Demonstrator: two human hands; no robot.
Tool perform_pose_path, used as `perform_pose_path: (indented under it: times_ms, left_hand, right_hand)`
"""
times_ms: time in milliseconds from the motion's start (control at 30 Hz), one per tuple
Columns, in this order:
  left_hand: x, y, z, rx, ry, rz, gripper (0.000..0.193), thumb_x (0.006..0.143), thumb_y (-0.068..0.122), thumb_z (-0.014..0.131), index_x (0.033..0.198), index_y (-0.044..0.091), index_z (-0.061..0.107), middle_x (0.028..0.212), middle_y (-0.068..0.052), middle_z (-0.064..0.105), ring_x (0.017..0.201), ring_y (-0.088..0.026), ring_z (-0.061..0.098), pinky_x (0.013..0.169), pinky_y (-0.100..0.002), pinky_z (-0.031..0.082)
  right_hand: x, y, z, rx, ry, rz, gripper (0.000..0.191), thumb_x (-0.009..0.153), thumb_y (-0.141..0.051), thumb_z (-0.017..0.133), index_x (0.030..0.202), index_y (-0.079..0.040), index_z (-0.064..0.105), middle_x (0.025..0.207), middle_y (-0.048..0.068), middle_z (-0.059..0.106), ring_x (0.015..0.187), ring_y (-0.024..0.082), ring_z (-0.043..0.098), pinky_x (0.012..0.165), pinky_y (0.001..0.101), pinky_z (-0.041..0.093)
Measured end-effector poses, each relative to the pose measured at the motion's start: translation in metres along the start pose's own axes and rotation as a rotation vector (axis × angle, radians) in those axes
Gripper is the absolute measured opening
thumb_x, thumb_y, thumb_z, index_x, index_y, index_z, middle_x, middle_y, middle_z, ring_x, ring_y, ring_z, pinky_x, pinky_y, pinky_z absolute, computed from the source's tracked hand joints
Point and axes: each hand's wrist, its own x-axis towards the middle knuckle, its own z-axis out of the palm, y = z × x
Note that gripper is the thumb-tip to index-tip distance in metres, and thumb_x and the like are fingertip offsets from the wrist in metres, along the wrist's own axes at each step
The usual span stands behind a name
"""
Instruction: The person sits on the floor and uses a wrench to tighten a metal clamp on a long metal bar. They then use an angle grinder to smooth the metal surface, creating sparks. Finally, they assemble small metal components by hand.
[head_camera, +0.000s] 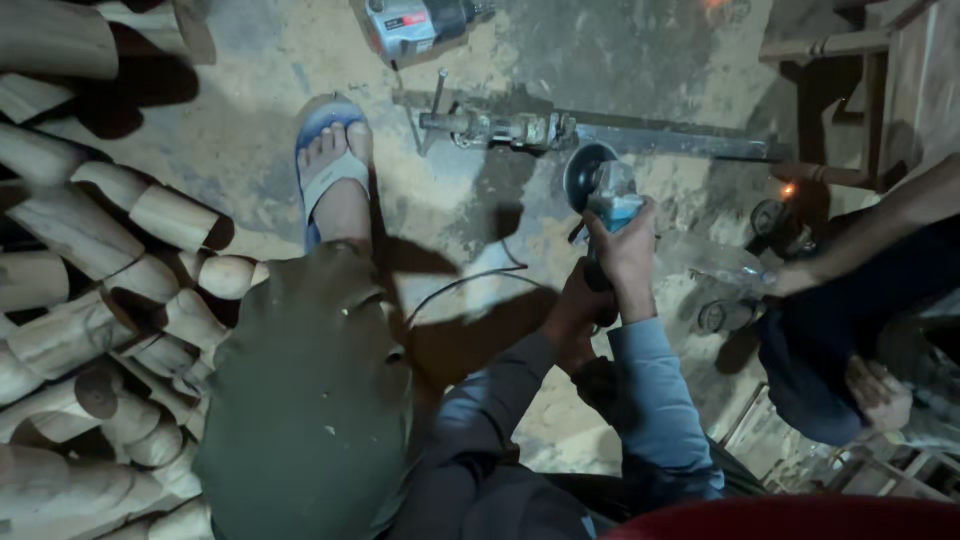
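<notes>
Along the left edge of the dusty floor (250, 150) lay a heap of turned wooden pieces (90, 300), pale and rounded, stacked several deep. Just right of them the person's foot in a blue sandal (335, 170) was planted on the floor, the knee in olive trousers (310, 400) filling the lower middle of the view. Near the top edge sat a power tool with a grey body (410, 25), and below it a long metal clamp (560, 132) stretched across the floor toward the right.

The left hand (575, 315) was closed around the rear of an angle grinder (605, 195) — fingers wrapped tight on the handle, a thin cable (460, 285) trailing off to the left. The right hand (625, 250) gripped the grinder's blue body just behind its dark disc guard, which hung just above the floor, near the clamp's middle. Both forearms wore blue-grey sleeves.

Further right, another person in dark clothing (830, 340) reached an arm in, the hand near a clear plastic bottle (725, 265) — whether it held the bottle I could not tell. Wooden furniture frames (860, 60) stood at the top right corner.
</notes>
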Motion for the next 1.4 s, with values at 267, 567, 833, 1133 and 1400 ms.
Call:
perform_pose_path:
  times_ms: [267, 567, 833, 1133, 1400]
  left_hand:
    - [0.010, 0.031, 0.000, -0.152, -0.001, 0.058, 0.064, 0.072, 0.011, 0.085, 0.128, 0.009, 0.054, 0.104, -0.002, 0.067, 0.086, -0.010, 0.065, 0.070, -0.026, 0.054]
    - [0.009, 0.015, -0.019, -0.131, -0.006, -0.157, 0.047, 0.082, 0.010, 0.087, 0.110, -0.001, 0.051, 0.080, -0.008, 0.062, 0.059, -0.014, 0.058, 0.049, -0.030, 0.045]
    - [0.009, 0.020, -0.015, -0.167, 0.023, -0.161, 0.048, 0.082, 0.011, 0.085, 0.114, 0.003, 0.050, 0.084, -0.006, 0.064, 0.061, -0.012, 0.059, 0.049, -0.028, 0.045]
    - [0.009, 0.022, -0.018, -0.213, -0.141, -0.092, 0.024, 0.094, 0.010, 0.086, 0.089, -0.002, 0.065, 0.071, -0.007, 0.062, 0.062, -0.013, 0.053, 0.054, -0.030, 0.038]
    - [0.003, 0.000, -0.009, -0.044, -0.048, -0.201, 0.052, 0.075, 0.013, 0.085, 0.111, 0.004, 0.048, 0.083, -0.004, 0.062, 0.062, -0.012, 0.059, 0.048, -0.032, 0.045]
  right_hand:
    - [0.017, -0.019, 0.017, 0.032, -0.084, 0.040, 0.080, 0.084, -0.036, 0.086, 0.134, 0.004, 0.038, 0.105, 0.032, 0.071, 0.097, 0.051, 0.069, 0.080, 0.0521, 0.055]
    - [0.023, -0.014, 0.027, 0.079, -0.101, 0.073, 0.074, 0.088, -0.038, 0.085, 0.126, 0.003, 0.038, 0.100, 0.035, 0.069, 0.094, 0.051, 0.069, 0.075, 0.0532, 0.055]
    - [0.027, 0.015, 0.054, 0.177, -0.019, -0.060, 0.072, 0.085, -0.034, 0.087, 0.127, 0.002, 0.040, 0.099, 0.029, 0.069, 0.092, 0.048, 0.071, 0.074, 0.0504, 0.056]
    - [0.025, 0.002, 0.044, 0.133, -0.088, 0.109, 0.071, 0.088, -0.037, 0.084, 0.130, -0.001, 0.040, 0.100, 0.027, 0.071, 0.094, 0.043, 0.072, 0.076, 0.0489, 0.057]
    - [0.006, -0.009, 0.001, -0.017, -0.116, 0.163, 0.075, 0.087, -0.039, 0.082, 0.137, -0.002, 0.040, 0.110, 0.031, 0.069, 0.103, 0.050, 0.067, 0.081, 0.0541, 0.053]
